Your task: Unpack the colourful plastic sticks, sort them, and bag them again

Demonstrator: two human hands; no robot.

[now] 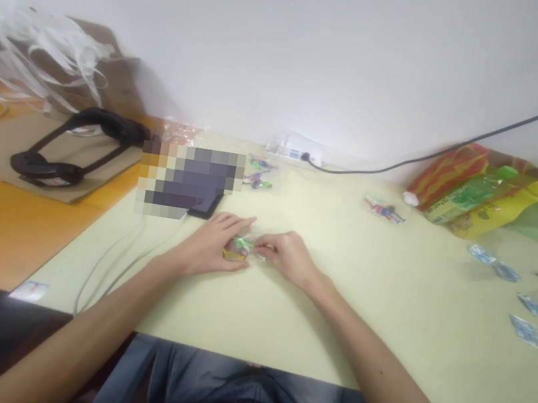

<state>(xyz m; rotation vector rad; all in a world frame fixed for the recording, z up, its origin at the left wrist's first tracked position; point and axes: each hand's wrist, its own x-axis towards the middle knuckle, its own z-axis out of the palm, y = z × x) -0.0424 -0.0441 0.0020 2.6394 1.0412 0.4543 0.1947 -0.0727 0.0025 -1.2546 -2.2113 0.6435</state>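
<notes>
A small clear plastic packet [238, 248] with green and yellow parts inside lies on the pale table [252, 313], between my two hands. My left hand [214, 245] rests at its left side, thumb and fingers spread around it. At the packet's right edge, my right hand [286, 254] has its thumb and index finger pinched together on the plastic. Behind my left hand is a dark tablet [207, 206], partly blurred out. Two bagged colourful figures [258, 180] lie further back, and another bagged figure [385, 209] is to the right.
A white power strip [302, 147] sits by the wall with a black cable [406, 163]. Bottles in bright bags [481, 199] stand at the back right, near several blue-printed packets [527, 330]. A black headset-like frame [52, 166] lies on cardboard at left. White cables [112, 252] cross the table's left part.
</notes>
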